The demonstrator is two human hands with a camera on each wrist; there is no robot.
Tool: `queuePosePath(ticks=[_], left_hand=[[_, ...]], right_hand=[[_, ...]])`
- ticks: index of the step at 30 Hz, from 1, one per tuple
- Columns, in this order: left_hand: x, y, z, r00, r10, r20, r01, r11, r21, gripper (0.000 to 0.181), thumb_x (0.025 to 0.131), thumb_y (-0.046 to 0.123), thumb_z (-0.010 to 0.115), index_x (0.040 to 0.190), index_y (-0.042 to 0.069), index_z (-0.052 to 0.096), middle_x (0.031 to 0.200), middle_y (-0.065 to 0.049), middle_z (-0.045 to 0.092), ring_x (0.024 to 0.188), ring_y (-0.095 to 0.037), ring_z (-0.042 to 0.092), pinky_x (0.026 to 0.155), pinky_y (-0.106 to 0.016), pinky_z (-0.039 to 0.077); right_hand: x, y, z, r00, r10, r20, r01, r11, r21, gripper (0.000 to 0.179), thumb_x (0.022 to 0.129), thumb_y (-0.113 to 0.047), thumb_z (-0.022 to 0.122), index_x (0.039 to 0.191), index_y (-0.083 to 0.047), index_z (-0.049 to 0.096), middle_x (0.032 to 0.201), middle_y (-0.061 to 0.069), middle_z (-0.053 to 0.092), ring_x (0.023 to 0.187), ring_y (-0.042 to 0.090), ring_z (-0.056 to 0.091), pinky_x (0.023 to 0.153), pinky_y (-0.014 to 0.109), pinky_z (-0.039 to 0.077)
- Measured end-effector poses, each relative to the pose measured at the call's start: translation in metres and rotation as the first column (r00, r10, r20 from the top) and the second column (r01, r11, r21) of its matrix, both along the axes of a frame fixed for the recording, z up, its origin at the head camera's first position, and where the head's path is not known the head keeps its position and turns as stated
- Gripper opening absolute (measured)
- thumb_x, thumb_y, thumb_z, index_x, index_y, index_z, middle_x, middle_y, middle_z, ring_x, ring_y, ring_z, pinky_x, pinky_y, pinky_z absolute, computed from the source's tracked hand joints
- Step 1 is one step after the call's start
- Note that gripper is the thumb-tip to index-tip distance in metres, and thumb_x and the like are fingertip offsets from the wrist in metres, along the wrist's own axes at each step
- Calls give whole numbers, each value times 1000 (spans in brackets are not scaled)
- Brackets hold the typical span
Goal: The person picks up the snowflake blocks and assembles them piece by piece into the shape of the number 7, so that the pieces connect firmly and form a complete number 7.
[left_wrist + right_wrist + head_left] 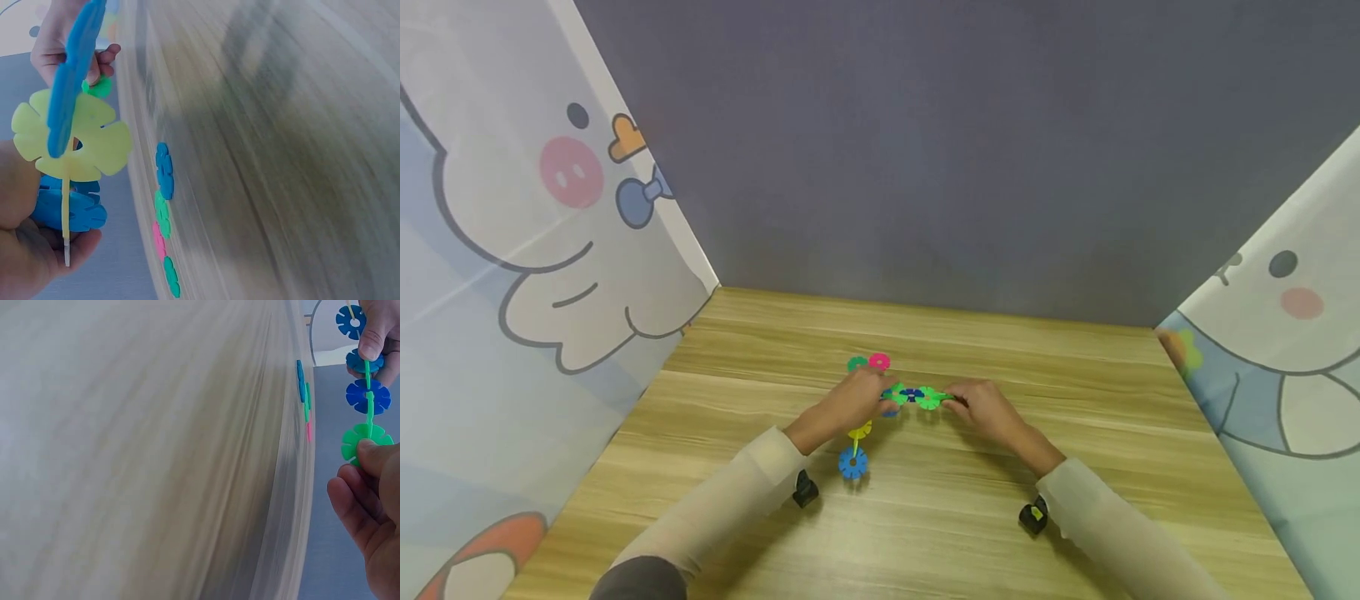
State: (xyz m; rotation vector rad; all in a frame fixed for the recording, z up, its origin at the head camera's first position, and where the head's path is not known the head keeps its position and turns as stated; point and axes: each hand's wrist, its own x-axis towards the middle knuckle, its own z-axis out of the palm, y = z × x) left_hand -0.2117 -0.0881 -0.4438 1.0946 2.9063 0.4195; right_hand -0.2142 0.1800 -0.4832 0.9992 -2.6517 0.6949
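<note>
Both hands hold a chain of flower-shaped interlocking plastic discs above the table. My left hand [856,398] pinches it at a blue disc [78,214], partly hidden by the fingers. From there a yellow disc [103,134] and another blue disc [852,463] extend toward the near side. Between the hands the chain runs through a dark blue disc [912,395] and a light green disc [929,397]. My right hand [988,408] pinches a green disc [355,440] at the right end between thumb and finger; its other fingers are loosely curled.
Beyond the left hand, a loose blue disc [164,170], a pink disc [879,361] and green discs, one dark green [857,363], lie on the wooden table [1120,417]. A grey panel [955,150] stands behind; cartoon-printed sheets [490,242] flank the sides.
</note>
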Motion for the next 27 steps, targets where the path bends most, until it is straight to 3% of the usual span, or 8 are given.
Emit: queuePosePath(ticks=[6, 12, 17, 27], left_hand=[[2, -2, 1, 1000, 10, 28, -10, 1000, -6, 48, 95, 28, 74, 131, -2, 65, 118, -14, 74, 106, -28, 71, 98, -39, 58], [7, -6, 1, 992, 42, 116, -38, 999, -33, 48, 94, 27, 75, 132, 1, 64, 129, -14, 69, 127, -34, 61, 107, -43, 52], [11, -4, 3, 998, 31, 62, -26, 997, -77, 50, 95, 33, 74, 133, 3, 64, 131, -13, 68, 134, -36, 57, 110, -47, 50], [21, 9, 2, 1000, 5, -3, -5, 988, -153, 54, 93, 43, 74, 134, 10, 64, 125, -9, 69, 113, -27, 66, 97, -42, 57]], right_hand=[[2, -4, 1, 999, 16, -41, -16, 1000, 11, 6, 90, -13, 77, 93, -8, 77, 79, -1, 71, 61, -2, 44, 54, 16, 40], [7, -8, 2, 997, 66, -35, -65, 997, 33, 6, 92, -14, 75, 92, -8, 75, 75, -3, 68, 62, -1, 43, 55, 16, 39], [10, -7, 0, 999, 46, 1, -46, 999, 6, 4, 92, -12, 75, 94, -9, 77, 73, -5, 66, 61, -3, 41, 53, 15, 37], [23, -17, -5, 990, 91, 108, -88, 996, -30, 6, 95, -12, 72, 98, -9, 77, 79, -2, 71, 63, -4, 44, 54, 14, 41]])
